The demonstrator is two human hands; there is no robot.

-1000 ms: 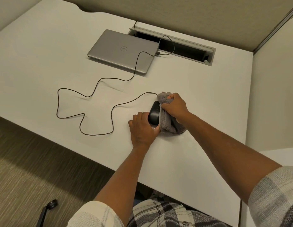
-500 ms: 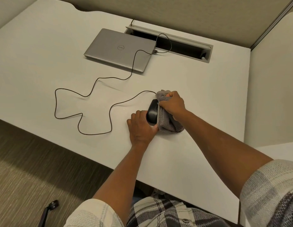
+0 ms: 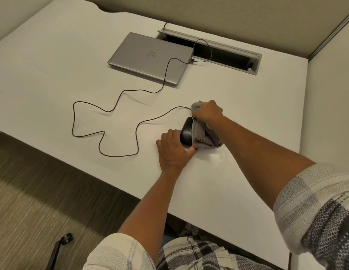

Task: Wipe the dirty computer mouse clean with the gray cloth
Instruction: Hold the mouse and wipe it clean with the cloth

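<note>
White desk (image 3: 238, 182): smooth black mouse (image 3: 186, 131) gripped by my left hand (image 3: 174, 150); right hand (image 3: 207, 113) clutches terry gray cloth (image 3: 203, 136) against it.

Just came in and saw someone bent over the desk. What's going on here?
A person is wiping a black mouse with a gray cloth. The left hand holds the mouse at its near end on the white desk, while the right hand grips the bunched cloth against the mouse's right side. The mouse's cable snakes across the desk to a closed laptop farther back.
</note>
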